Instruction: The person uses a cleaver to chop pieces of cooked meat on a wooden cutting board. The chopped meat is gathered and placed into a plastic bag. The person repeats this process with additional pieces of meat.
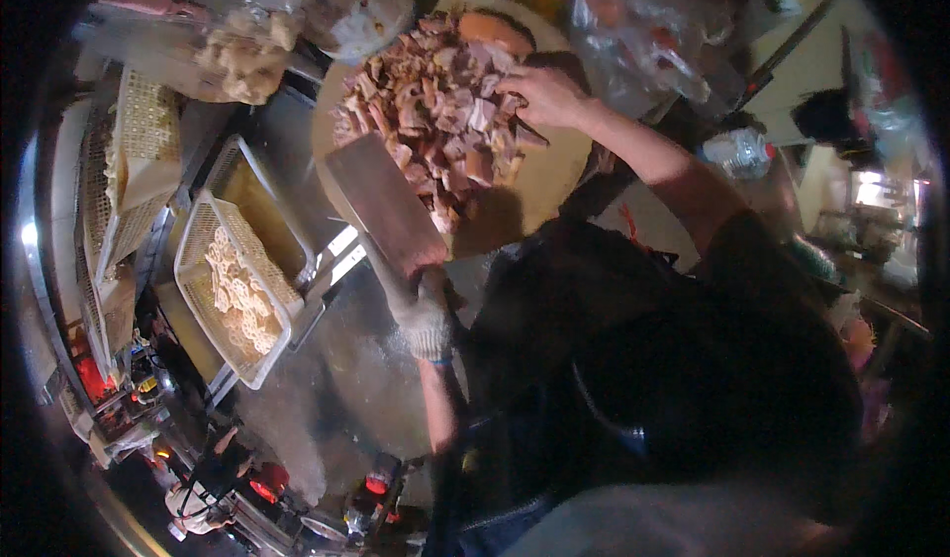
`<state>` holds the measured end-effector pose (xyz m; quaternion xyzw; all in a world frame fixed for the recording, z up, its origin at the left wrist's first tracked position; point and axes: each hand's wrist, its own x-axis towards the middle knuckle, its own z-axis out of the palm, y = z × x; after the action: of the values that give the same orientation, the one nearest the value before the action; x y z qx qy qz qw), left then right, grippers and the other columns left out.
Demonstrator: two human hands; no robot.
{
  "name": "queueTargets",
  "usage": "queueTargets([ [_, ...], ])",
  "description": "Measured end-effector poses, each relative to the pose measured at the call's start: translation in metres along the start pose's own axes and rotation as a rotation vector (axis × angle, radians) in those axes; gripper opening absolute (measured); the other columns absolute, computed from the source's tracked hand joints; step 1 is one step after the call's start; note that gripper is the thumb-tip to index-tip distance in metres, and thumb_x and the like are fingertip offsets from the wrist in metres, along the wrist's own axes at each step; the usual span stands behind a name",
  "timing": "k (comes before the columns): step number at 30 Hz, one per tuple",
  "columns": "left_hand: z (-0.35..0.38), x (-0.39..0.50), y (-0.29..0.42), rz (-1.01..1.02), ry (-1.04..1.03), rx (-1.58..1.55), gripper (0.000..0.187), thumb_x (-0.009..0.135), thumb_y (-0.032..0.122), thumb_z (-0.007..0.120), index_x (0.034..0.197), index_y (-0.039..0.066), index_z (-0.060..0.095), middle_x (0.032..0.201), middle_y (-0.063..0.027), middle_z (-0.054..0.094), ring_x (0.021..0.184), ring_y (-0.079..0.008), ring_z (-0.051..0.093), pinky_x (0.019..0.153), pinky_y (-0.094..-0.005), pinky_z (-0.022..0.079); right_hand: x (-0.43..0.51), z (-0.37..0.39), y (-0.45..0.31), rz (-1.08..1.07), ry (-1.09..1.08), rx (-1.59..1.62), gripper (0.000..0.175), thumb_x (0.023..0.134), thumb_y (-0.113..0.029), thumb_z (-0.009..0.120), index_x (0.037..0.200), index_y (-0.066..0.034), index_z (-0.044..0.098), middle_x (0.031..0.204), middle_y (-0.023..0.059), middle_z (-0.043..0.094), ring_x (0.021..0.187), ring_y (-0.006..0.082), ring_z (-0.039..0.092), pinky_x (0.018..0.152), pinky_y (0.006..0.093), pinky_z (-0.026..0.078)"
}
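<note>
Before me is a round cutting board [553, 186] heaped with chopped meat pieces [445, 112]. A larger orange-brown piece [493, 34] lies at the heap's far edge. My left hand [427, 316], in a pale knit glove, grips the handle of a cleaver [382, 201]. Its broad rectangular blade lies over the board's left edge, beside the meat. My right hand [545, 97] is bare, with bent fingers touching pieces at the heap's right side; whether it holds one is hidden.
Left of the board, a white plastic basket [286, 334] holds sliced lotus root [241, 290]. More perforated baskets [148, 134] stand farther left. Plastic bags [638, 37] lie beyond the board's right side, near a clear bottle [735, 152]. Another person [200, 501] is at the lower left.
</note>
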<state>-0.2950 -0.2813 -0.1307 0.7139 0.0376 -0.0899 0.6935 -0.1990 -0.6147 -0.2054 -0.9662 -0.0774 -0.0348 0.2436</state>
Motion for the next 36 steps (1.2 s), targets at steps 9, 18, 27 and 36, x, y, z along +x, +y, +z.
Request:
queueTargets([
  [9,-0.012,-0.02,-0.003,-0.07,0.109,0.116,0.091,0.082,-0.008,0.055,0.159,0.021,0.015,0.094,-0.0071,0.067,0.065,-0.0108,0.055,0.058,-0.0267,0.048,0.091,-0.019,-0.01,-0.068,0.266,0.319,0.031,0.082,-0.013,0.067,0.112,-0.0068,0.066,0.105,0.0135,0.071,0.089,0.028,0.07,0.078,0.0359,0.056],
  [18,0.009,0.0,0.009,-0.227,-0.516,0.802,0.087,0.084,-0.006,0.057,0.158,0.02,0.02,0.126,-0.0159,0.056,0.085,-0.0221,0.067,0.074,-0.0326,0.055,0.101,0.0,0.043,0.432,0.098,0.068,0.065,0.07,-0.038,0.077,0.126,-0.0129,0.057,0.108,0.0169,0.069,0.102,0.0344,0.067,0.087,0.042,0.053],
  [27,0.065,0.057,-0.01,0.041,-0.799,1.117,0.07,0.087,0.007,0.058,0.15,0.023,0.033,0.124,-0.015,0.06,0.086,-0.0253,0.068,0.073,-0.0351,0.055,0.021,-0.031,0.054,0.38,0.378,0.285,0.062,0.068,-0.036,0.079,0.124,-0.0145,0.062,0.107,0.0134,0.071,0.098,0.0297,0.069,0.088,0.0392,0.053],
  [36,0.091,0.142,-0.02,0.393,-0.329,1.181,0.053,0.089,0.024,0.06,0.141,0.026,0.048,0.111,-0.0146,0.068,0.085,-0.0302,0.07,0.069,-0.0397,0.056,-0.067,0.009,0.004,0.337,0.297,-0.176,0.056,0.073,-0.038,0.078,0.121,-0.0148,0.06,0.106,0.0086,0.061,0.102,0.0309,0.061,0.081,0.0424,0.053],
])
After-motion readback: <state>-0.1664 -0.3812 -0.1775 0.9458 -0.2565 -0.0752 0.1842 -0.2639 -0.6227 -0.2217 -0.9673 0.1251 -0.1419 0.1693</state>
